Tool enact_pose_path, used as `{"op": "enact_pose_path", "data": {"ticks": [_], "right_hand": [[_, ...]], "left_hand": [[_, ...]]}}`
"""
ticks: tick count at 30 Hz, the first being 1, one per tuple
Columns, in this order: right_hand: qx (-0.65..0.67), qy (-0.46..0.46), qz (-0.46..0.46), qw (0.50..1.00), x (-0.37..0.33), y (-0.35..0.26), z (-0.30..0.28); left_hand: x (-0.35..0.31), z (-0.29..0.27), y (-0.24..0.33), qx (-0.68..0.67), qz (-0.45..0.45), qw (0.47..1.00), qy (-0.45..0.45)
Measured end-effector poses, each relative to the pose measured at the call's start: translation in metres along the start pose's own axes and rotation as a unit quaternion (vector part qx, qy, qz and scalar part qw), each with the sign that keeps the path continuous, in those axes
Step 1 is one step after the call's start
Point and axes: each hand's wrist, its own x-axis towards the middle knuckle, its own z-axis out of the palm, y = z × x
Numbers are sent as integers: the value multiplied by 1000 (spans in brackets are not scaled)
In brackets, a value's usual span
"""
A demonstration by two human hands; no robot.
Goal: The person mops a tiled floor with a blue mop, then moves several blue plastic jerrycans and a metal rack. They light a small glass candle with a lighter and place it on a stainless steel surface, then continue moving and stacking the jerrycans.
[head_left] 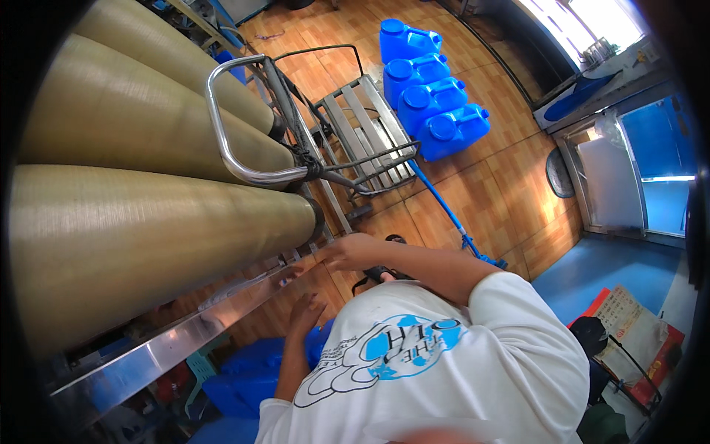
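Two bare hands meet near a single rail of smooth, shiny metal (200,325), which slants across the lower left below the tanks. The right hand (351,253) reaches across the body to the rail's upper end, its fingertips blurred; whether it grips anything, I cannot tell. The left hand (305,312) is loose beside the rail, its fingers slightly bent and unclenched.

Three tan tanks (163,222), rounded cylinders with a finely ribbed, faintly glossy skin, lie side by side in view on the left. Beyond the hands stands one hand truck (373,133): a bent, polished tube handle (222,133), dark cord wound around its frame, and a platform of flat, pale slats. Just beside it, four boxy jerrycans (455,133) of bright blue plastic, with round caps and moulded grips, form one row on the wood-patterned floor (488,200). One slim blue pole (444,200) slants from the platform's edge toward the person.
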Motion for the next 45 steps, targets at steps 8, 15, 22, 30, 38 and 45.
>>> {"op": "enact_pose_path", "data": {"ticks": [8, 15, 22, 30, 38, 45], "right_hand": [[-109, -3, 353, 929, -191, 227, 27], [46, 100, 502, 858, -256, 373, 2], [53, 87, 520, 848, -221, 560, -13], [-48, 239, 561, 791, -107, 684, -42], [103, 178, 509, 836, -108, 597, -45], [59, 391, 520, 757, -322, 390, -85]], "left_hand": [[73, -61, 265, 64, 516, 841, 148], [201, -102, 373, 225, 220, 914, 254], [236, -74, 341, 337, 203, 898, 199], [247, -81, 324, 423, 205, 874, 123], [239, -85, 330, 411, 193, 881, 131], [232, -78, 319, 383, 200, 868, 246]]}}
